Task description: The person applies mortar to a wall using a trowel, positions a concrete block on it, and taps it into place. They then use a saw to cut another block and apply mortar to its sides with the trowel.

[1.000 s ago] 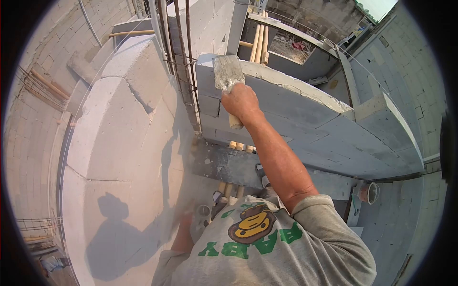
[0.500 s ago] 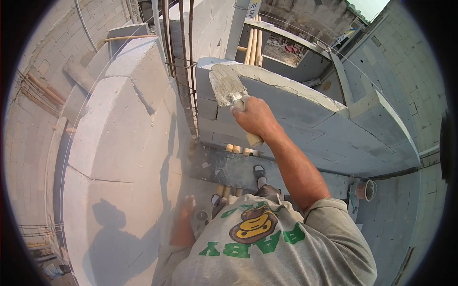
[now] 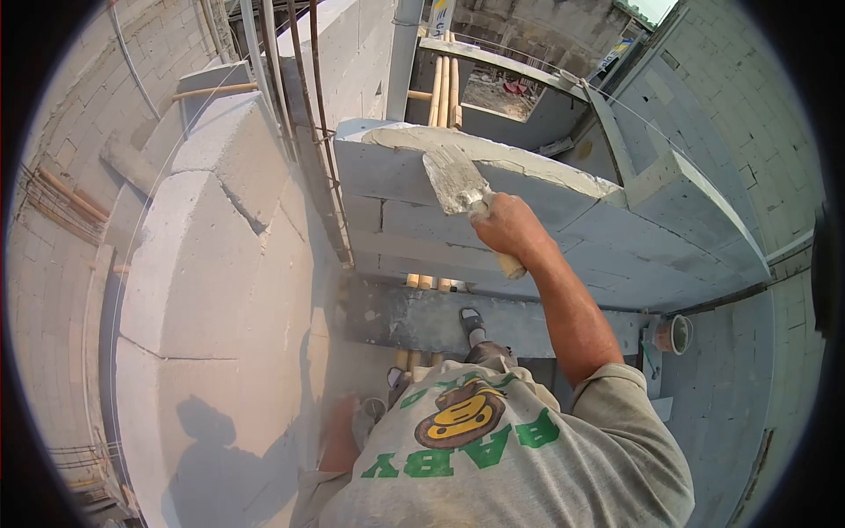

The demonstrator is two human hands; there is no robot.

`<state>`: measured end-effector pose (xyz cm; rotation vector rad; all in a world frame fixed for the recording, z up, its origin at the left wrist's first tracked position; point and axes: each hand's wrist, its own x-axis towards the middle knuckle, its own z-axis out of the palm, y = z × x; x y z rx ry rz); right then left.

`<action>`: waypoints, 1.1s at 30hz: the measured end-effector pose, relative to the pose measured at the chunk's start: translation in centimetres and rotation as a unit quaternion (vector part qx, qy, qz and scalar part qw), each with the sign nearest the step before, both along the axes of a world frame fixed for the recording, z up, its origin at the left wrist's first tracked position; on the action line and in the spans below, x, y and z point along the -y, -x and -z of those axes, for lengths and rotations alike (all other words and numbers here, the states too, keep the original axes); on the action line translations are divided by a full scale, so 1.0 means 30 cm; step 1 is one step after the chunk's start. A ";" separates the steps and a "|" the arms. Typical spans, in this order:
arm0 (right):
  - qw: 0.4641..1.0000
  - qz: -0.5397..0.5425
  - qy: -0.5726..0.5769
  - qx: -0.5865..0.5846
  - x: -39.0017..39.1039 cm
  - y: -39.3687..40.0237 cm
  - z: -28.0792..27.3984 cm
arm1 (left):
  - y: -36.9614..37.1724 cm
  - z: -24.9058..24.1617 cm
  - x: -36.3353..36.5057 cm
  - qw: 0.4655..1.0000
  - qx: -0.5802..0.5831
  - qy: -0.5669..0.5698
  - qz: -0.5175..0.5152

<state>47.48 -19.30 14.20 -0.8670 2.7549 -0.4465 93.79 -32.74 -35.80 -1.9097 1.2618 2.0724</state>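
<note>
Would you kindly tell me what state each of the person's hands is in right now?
Left hand: low beside the shirt, too indistinct to tell.
Right hand: closed, holding the trowel by its handle.

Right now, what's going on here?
A person on a building site is working at a low block wall. Their right hand grips a trowel by its handle, the blade up at the wall's near top edge; whether it touches is hard to tell. A pale, mortar-like layer lies along much of the wall's top. The left forearm is low by the body, its hand unclear. A bucket is off to the right.
</note>
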 end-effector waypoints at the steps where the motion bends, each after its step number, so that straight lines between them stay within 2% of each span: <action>1: 1.000 0.014 -0.005 -0.002 -0.040 -0.035 0.000 | -0.034 0.137 0.020 0.999 0.011 0.027 0.039; 2: 1.000 0.018 -0.005 -0.003 -0.075 -0.054 0.007 | -0.035 0.195 0.038 0.995 0.022 0.055 0.079; 3: 1.000 0.010 -0.006 0.028 -0.114 -0.070 0.013 | -0.005 0.156 0.039 0.994 0.020 0.057 0.087; 5: 0.998 0.018 -0.005 0.057 -0.185 -0.105 0.033 | 0.073 -0.044 0.032 0.997 0.032 0.021 0.069; 8: 0.991 0.075 0.075 0.083 -0.291 -0.112 0.064 | 0.186 -0.288 0.048 0.984 0.017 0.074 0.159; 10: 0.986 0.108 0.107 0.068 -0.373 -0.105 0.046 | 0.151 -0.021 0.157 0.966 0.025 0.128 0.223; 11: 0.982 0.120 0.137 0.057 -0.409 -0.100 0.039 | 0.166 0.013 0.190 0.954 0.031 0.157 0.253; 12: 0.979 0.137 0.138 0.054 -0.447 -0.089 0.032 | 0.168 0.044 0.216 0.958 0.028 0.134 0.252; 14: 0.973 0.181 0.144 -0.010 -0.534 -0.063 0.018 | 0.224 -0.058 0.238 0.971 0.025 0.064 0.230; 15: 0.971 0.193 0.144 -0.011 -0.579 -0.051 0.020 | 0.258 -0.084 0.245 0.968 0.026 0.064 0.242; 18: 0.947 0.184 0.113 -0.240 -0.727 0.020 0.067 | 0.371 -0.158 0.232 0.968 -0.006 0.064 0.244; 20: 0.941 0.214 0.095 -0.244 -0.817 0.073 0.081 | 0.433 -0.213 0.195 0.979 0.001 0.055 0.195; 23: 0.934 0.244 0.068 -0.251 -0.948 0.194 0.134 | 0.493 -0.268 0.148 0.972 -0.015 0.062 0.225; 25: 0.927 0.298 0.035 -0.227 -1.002 0.267 0.161 | 0.517 -0.274 0.125 0.969 -0.024 0.048 0.240; 27: 0.920 0.307 0.030 -0.242 -1.012 0.325 0.174 | 0.534 -0.256 0.121 0.966 -0.033 0.035 0.253; 29: 0.913 0.319 0.023 -0.251 -1.010 0.380 0.191 | 0.554 -0.234 0.130 0.946 0.049 0.008 0.321; 30: 0.914 0.313 0.022 -0.258 -0.999 0.406 0.193 | 0.575 -0.251 0.107 0.959 -0.012 0.017 0.282; 33: 0.916 0.315 0.030 -0.248 -0.977 0.472 0.193 | 0.694 -0.283 0.075 0.956 0.068 0.045 0.280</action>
